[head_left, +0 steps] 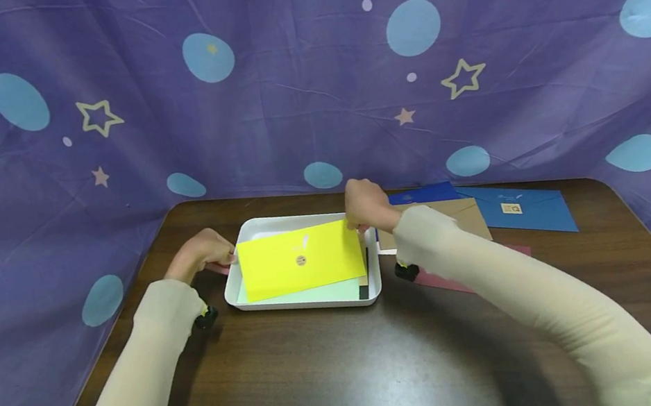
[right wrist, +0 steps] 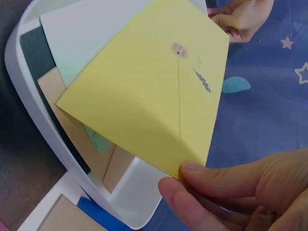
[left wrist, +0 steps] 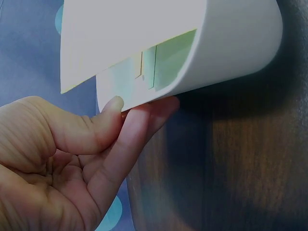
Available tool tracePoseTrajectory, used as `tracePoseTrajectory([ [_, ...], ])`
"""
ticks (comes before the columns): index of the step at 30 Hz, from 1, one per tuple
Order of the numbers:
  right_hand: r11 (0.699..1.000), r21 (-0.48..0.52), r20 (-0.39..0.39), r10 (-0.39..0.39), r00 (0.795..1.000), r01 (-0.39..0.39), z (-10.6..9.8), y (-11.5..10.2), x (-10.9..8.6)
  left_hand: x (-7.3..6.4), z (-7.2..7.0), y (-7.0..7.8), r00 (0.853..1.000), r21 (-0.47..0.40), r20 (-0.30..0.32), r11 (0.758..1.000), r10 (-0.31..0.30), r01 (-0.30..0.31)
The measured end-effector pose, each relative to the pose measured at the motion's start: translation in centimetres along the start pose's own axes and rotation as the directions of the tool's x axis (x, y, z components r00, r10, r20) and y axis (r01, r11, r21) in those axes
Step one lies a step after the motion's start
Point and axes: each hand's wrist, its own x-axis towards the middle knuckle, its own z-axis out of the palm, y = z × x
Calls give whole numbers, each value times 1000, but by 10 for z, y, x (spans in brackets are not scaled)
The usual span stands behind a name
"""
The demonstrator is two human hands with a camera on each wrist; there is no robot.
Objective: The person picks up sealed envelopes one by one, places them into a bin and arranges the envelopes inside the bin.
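Observation:
A yellow envelope (head_left: pixel 285 272) with a round sticker is held tilted over a white tray (head_left: pixel 309 306). My right hand (head_left: pixel 366 204) pinches its upper right corner between thumb and fingers, as the right wrist view shows. At the tray's left side, my left hand (head_left: pixel 206 250) grips the rim (left wrist: pixel 159 95) between thumb and fingers. Inside the tray, under the yellow envelope, lie a pale green envelope (head_left: pixel 326 292), a tan envelope (right wrist: pixel 54 86) and a dark one (right wrist: pixel 36 50). The yellow envelope hides much of them.
Right of the tray lie a blue envelope (head_left: pixel 528 209), a darker blue one (head_left: pixel 425 195), a tan one (head_left: pixel 459 212) and a red one (head_left: pixel 441 282), partly under my right sleeve. A purple curtain (head_left: pixel 309 93) hangs behind the brown wooden table (head_left: pixel 301 375).

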Motion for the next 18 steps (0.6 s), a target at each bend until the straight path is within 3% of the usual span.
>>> tracePoseTrajectory([
  [5,999,-37,29,0,1000,1,-2,-2,5,-2,-1,1,1000,6,1,1000,-8,8],
  [18,995,-45,55,90,994,-88,4,-2,26,2,0,0,1000,13,2,1000,-15,15],
])
